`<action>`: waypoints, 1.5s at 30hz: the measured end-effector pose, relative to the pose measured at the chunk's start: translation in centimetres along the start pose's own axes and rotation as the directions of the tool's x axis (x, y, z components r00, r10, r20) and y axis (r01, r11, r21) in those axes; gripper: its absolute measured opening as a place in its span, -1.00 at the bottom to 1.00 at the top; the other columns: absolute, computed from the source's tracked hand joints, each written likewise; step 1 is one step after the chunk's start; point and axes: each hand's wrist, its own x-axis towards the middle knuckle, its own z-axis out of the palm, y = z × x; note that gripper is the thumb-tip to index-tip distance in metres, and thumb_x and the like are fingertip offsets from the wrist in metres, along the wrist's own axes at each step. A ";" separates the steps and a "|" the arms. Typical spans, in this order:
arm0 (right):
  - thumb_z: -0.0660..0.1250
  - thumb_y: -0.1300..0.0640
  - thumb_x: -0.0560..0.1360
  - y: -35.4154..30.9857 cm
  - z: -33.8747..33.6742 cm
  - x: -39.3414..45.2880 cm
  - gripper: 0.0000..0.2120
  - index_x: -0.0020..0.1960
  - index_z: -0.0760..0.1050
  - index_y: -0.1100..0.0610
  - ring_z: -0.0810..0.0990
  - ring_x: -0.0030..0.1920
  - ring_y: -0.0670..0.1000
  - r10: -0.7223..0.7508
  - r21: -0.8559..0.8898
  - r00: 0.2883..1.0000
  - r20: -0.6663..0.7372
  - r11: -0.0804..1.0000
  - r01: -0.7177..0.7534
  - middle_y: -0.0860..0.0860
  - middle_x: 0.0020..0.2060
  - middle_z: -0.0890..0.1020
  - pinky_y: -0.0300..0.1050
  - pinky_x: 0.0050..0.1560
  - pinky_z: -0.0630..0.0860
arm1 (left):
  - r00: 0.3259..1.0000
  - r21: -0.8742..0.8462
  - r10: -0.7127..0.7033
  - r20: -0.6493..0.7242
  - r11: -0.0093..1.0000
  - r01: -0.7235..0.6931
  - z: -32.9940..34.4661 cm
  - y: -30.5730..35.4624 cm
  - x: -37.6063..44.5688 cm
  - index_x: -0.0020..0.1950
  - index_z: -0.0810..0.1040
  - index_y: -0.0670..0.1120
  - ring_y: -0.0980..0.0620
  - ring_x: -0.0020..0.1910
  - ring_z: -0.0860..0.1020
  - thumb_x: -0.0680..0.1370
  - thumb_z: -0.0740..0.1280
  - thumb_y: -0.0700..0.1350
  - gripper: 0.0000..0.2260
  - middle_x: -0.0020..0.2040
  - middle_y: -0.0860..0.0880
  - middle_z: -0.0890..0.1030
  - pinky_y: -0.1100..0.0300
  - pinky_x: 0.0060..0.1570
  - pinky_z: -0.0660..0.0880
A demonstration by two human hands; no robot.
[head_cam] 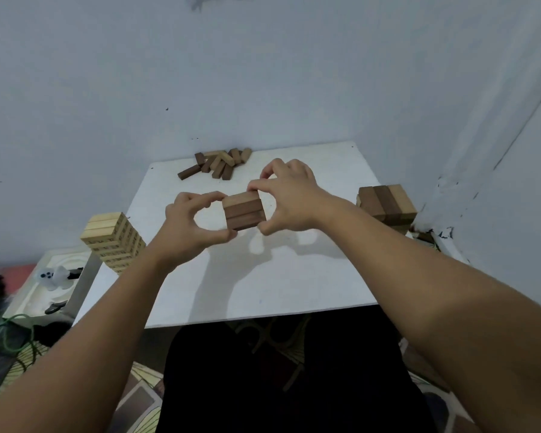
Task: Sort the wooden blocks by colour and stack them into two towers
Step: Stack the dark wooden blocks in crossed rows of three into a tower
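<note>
Left of the left hand [189,221] a pale tower [114,242] stands tall, apparently nearly done. Between both hands a row of three brown blocks [243,212] is pinched at its corners by left and right hand [289,198]. Beyond them a loose pile [219,164] waits. Right of the right hand, the brown tower [386,206] is low, with much left to stack.

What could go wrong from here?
1. The three brown blocks are pinched only at their corners between the left hand and right hand; the middle one may slip out.
2. The light tower stands at the table's left edge, so a forearm swing could topple it.
3. The brown tower has a lighter top block, possibly missorted.
</note>
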 end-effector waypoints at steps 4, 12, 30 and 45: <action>0.49 -0.21 0.35 1.0 -3.7 -1.4 -0.40 0.36 0.45 -0.24 0.21 0.31 0.10 0.034 -0.031 0.999 -0.029 0.999 -0.035 -0.07 0.30 0.30 0.05 0.51 0.03 | 0.997 -0.014 0.081 -0.013 0.997 -0.081 0.2 3.5 0.6 0.29 0.57 0.33 0.02 0.34 0.32 0.36 0.64 0.09 -0.46 0.18 0.14 0.43 0.22 0.21 0.31; 0.48 -0.17 0.39 7.1 -9.0 -7.8 -0.39 0.41 0.40 -0.34 0.18 0.38 0.08 0.229 0.064 0.973 0.040 0.971 -0.231 -0.10 0.37 0.28 -0.01 0.32 0.11 | 0.973 -0.086 0.204 0.103 0.977 -0.196 5.2 11.1 2.7 0.18 0.59 0.37 0.07 0.33 0.38 0.26 0.56 0.22 -0.50 0.16 0.08 0.47 0.09 0.24 0.38; 0.52 -0.15 0.39 14.2 -9.5 -13.6 -0.36 0.39 0.37 -0.40 0.16 0.45 0.05 0.365 0.273 0.920 0.140 0.879 -0.390 -0.10 0.40 0.26 0.12 0.33 0.26 | 0.953 -0.045 0.187 0.237 0.982 -0.182 11.5 16.1 3.7 0.22 0.57 0.39 0.01 0.37 0.32 0.24 0.52 0.34 -0.45 0.16 0.17 0.46 -0.13 0.37 0.40; 0.50 -0.11 0.41 14.7 -8.9 -13.8 -0.39 0.40 0.37 -0.36 0.21 0.39 0.03 0.374 0.297 0.911 0.174 0.862 -0.411 -0.07 0.35 0.30 0.07 0.25 0.29 | 0.952 -0.106 0.131 0.278 0.989 -0.105 12.5 16.0 3.4 0.18 0.58 0.36 0.03 0.37 0.36 0.23 0.54 0.32 -0.47 0.21 0.16 0.49 -0.14 0.38 0.40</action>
